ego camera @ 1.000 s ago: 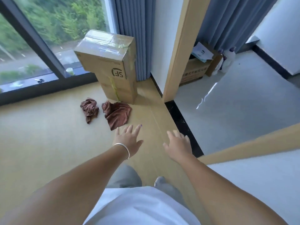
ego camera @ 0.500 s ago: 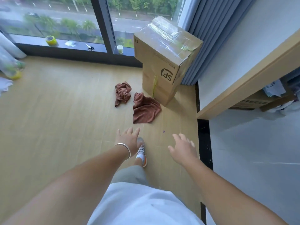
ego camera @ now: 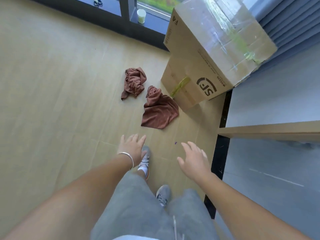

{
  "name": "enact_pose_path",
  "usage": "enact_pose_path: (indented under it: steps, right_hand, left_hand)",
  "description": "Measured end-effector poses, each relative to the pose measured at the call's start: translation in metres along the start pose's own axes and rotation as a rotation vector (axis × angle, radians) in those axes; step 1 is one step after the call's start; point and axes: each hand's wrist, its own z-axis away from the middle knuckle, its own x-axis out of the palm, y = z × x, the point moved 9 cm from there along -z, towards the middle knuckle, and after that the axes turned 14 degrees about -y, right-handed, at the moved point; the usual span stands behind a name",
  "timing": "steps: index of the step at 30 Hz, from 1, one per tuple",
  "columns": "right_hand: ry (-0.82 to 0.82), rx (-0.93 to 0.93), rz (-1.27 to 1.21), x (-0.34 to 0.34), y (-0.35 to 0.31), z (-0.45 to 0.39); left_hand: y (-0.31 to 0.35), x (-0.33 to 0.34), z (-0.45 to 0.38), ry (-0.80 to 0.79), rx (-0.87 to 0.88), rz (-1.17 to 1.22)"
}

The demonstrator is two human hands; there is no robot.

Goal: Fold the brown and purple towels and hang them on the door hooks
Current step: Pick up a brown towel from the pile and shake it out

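Two crumpled brown towels lie on the wooden floor. The smaller bunched towel (ego camera: 134,82) is farther off, and the larger spread towel (ego camera: 159,110) lies nearer, touching the foot of the cardboard boxes. My left hand (ego camera: 132,149), with a bracelet on its wrist, hovers open a short way in front of the larger towel. Beside it to the right, my right hand (ego camera: 194,160) is held out with fingers spread and holds nothing. No purple towel and no door hooks are in view.
Two stacked cardboard boxes (ego camera: 207,54) stand at the right by grey curtains (ego camera: 290,19). A wooden door frame edge (ego camera: 270,131) juts in at the right. A cup (ego camera: 141,15) and scissors (ego camera: 96,2) sit on the window sill. My feet (ego camera: 145,161) stand below the hands.
The view has come closer to the towels and tilted further down. Both hands stay stretched out in front and open. My legs and both shoes now show.
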Motion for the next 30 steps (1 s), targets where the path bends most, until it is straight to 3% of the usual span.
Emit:
enact_pose_path:
  steps: [8,16,25,30]
  right_hand:
    - [-0.132,-0.051,0.121,0.039,-0.019,-0.138]
    - [-0.146,-0.143,0.254,0.106,-0.019,-0.334]
    - [-0.108,-0.284,0.485,0.192,0.006,-0.536]
    - [-0.112,-0.285,0.512,0.223,0.014,-0.616]
  left_hand:
    - [-0.037,0.035,-0.116,-0.085,-0.047,0.005]
    - [-0.065,0.084,-0.297,-0.102,-0.042,-0.233]
    - [-0.016,0.150,-0.496,0.014,0.209,-0.442]
    - [-0.010,0.168,-0.577,0.041,0.146,-0.413]
